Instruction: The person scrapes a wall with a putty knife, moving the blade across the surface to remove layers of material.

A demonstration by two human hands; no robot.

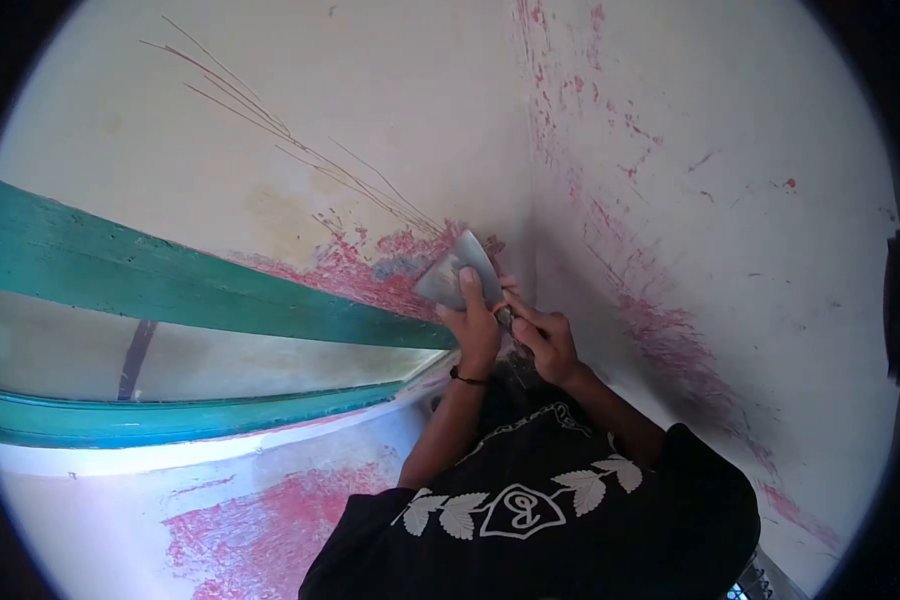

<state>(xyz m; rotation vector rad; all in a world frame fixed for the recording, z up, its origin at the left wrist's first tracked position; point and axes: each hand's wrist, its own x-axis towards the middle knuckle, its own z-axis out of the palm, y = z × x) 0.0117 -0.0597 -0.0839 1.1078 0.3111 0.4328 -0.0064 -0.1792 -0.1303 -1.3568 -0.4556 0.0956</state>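
A wide metal paint scraper (450, 276) is held with its blade edge against the wall near the corner, over a patch of red and grey scraped paint (355, 268). My left hand (478, 328) grips it low on the blade, the thumb lying flat along the metal and the other fingers hidden behind. Around the handle, my right hand (547, 342) is closed, with its fingers reaching up beside the blade. Much of the handle is covered by both hands. A dark band circles my left wrist.
Below the patch, a green painted wooden beam (185, 275) runs along the left wall, with a teal ledge (190, 418) lower down. The adjoining right wall (770, 260) bears red streaks. Thin long scratch lines (260, 115) cross the left wall, and more red paint (270, 525) shows underneath.
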